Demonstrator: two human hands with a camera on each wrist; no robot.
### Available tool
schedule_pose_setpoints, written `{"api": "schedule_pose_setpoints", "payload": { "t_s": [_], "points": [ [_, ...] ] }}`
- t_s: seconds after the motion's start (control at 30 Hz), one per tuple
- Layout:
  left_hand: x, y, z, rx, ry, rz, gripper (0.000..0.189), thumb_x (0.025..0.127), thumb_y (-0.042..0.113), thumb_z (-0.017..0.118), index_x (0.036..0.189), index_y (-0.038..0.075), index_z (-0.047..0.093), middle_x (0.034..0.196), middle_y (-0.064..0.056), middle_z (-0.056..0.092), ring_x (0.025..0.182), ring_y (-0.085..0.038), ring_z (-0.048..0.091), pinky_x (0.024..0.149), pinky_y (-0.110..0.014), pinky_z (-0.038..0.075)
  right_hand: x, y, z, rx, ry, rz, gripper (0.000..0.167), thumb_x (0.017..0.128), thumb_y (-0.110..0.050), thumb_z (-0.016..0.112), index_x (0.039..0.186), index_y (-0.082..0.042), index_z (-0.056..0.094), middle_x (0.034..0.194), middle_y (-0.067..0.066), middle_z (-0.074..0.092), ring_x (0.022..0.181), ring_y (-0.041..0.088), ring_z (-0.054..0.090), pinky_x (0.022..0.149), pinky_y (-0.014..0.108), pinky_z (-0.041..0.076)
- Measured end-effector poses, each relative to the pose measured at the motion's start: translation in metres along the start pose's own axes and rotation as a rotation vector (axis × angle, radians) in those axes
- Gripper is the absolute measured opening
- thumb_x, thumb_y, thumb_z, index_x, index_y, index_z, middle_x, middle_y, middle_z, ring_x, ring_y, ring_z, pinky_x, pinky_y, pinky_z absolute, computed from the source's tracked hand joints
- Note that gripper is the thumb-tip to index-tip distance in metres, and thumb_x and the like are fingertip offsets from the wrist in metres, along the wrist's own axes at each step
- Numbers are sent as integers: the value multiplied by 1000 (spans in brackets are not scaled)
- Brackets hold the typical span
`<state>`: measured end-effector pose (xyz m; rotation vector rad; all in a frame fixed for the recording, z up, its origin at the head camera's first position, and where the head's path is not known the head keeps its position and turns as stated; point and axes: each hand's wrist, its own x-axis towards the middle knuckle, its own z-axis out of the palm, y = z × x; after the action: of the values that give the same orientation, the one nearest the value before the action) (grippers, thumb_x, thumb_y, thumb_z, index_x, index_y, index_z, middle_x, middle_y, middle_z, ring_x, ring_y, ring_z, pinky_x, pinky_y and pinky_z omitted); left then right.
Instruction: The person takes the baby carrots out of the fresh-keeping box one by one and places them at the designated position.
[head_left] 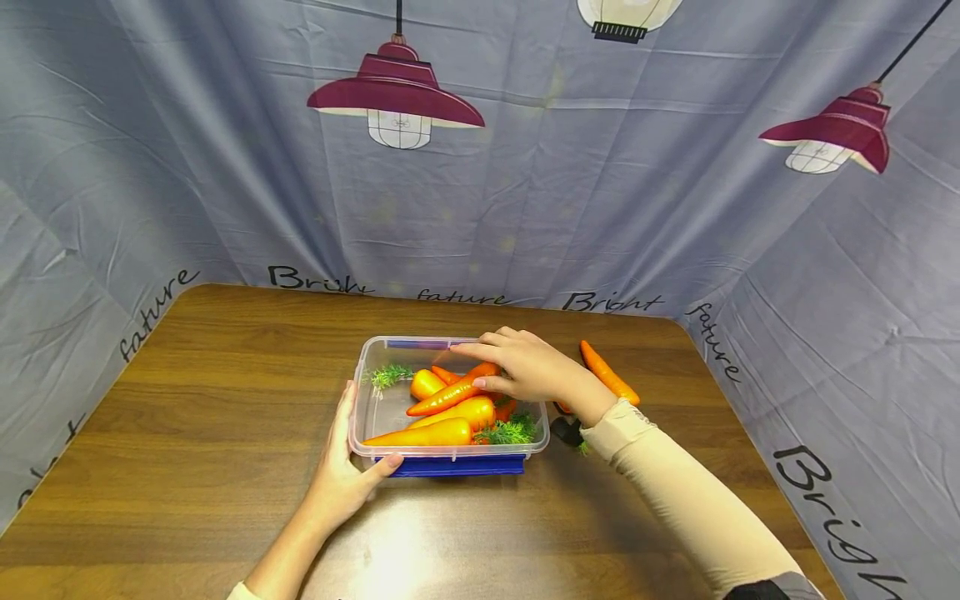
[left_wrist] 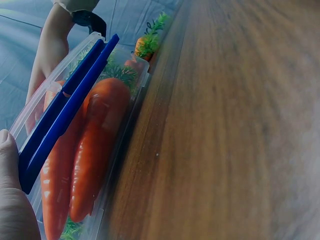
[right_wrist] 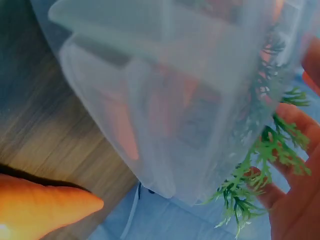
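A clear plastic box (head_left: 378,406) with a blue front clasp (head_left: 457,466) contains several orange carrots, some with green feathery tops. My left hand (head_left: 347,467) grips its front left corner, the thumb over the front rim and the fingers along the left wall. In the left wrist view, the blue clasp (left_wrist: 65,110) stands swung out from the wall. Over the right half of the box, my right hand (head_left: 528,365) holds the thick end of a carrot (head_left: 446,398) lying across the others. Green leaves (right_wrist: 260,160) spill beside its fingers in the right wrist view.
A carrot (head_left: 609,375) lies on the wooden table (head_left: 225,417) right of the box, partly behind my right wrist. Green leaves (left_wrist: 152,40) of a carrot show beyond the box's right end in the left wrist view. A grey-blue printed curtain (head_left: 450,208) borders the table.
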<state>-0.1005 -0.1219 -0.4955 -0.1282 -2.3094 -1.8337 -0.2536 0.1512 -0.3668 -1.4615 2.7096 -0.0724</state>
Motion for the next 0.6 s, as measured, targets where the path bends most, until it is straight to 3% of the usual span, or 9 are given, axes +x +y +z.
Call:
{"api": "schedule_pose_setpoints", "payload": {
  "t_s": [0.27,0.6],
  "points": [
    [0,0,0,7,5,11,117,75,13,85,159,38,7,169,-5,3,152,-30,11,118,-62,13,4,-2,4,-54,-67,-74,55,100,-45,55,152,-33,41,132,-2,60,118,23,54,98,44,45],
    [0,-1,0,11,2,0,117,76,14,85,158,40,6,169,-3,3,152,-28,12,120,-54,14,7,-6,6,-104,-142,-56,52,103,-47,47,152,-35,40,143,1,57,124,27,52,99,47,45]
  ]
}}
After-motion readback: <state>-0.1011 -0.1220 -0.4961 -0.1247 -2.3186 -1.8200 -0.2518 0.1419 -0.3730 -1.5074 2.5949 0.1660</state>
